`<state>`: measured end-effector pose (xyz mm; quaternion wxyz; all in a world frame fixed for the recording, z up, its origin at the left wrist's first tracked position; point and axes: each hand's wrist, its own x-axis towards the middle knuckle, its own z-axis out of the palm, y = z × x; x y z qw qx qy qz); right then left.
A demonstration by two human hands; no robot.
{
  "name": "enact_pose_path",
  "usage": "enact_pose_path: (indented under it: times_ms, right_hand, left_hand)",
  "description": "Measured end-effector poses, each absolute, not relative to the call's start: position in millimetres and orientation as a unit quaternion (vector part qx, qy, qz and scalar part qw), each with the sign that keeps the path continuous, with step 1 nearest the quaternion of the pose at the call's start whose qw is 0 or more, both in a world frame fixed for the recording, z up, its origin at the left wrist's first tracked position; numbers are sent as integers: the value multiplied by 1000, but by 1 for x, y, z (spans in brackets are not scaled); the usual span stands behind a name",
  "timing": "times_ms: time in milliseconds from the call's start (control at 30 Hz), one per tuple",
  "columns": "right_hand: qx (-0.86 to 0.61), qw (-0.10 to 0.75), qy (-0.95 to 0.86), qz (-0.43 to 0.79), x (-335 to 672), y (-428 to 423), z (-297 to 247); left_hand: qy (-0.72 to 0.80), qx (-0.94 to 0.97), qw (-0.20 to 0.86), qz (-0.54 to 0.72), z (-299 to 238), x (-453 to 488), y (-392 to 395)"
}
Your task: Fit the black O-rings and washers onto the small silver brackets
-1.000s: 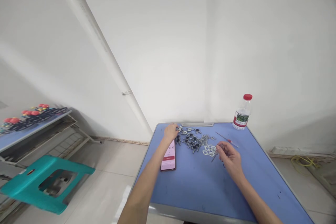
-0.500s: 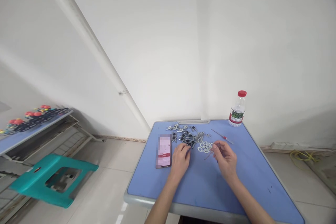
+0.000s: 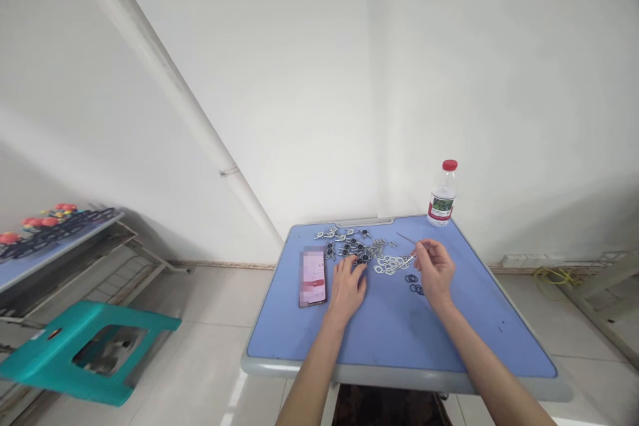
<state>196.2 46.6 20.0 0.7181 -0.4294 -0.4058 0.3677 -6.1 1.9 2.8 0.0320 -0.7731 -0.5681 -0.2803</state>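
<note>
**Small metal parts point(image 3: 346, 253) crowded blue table point(image 3: 399, 339)**

The parts, some black-topped, lay heaped toward the table's far side. The left hand point(image 3: 347, 291) reached their near edge, fingers bent; whether they gripped a piece could not be told. The right hand point(image 3: 436, 273) pinched a thin rod point(image 3: 407, 261) in closed fingertips beside flat plates point(image 3: 383, 270). Black rings point(image 3: 411, 278) lay just left of that hand, a phone point(image 3: 312, 286) left, a bottle point(image 3: 441, 205) far right.

Phone point(image 3: 313, 285) left on table point(image 3: 389, 336); plates point(image 3: 388, 268) right of it; bottle point(image 3: 442, 198) behind, right.
</note>
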Motion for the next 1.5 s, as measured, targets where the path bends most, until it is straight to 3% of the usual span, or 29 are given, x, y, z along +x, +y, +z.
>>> enact_pose_path:
  times_ms: [167,833,1500]
  right_hand:
    - [-451,736,-368,346,206,65,14]
    - [-466,680,-443,353,203,78,-5]
    - [-457,714,-376,373,210,88,4]
  left_hand:
    - [-555,-785,44,-272,1,-5,4]
    - [-545,-796,61,-257,2,3,6]
    - [-554,-791,51,-255,3,2,14]
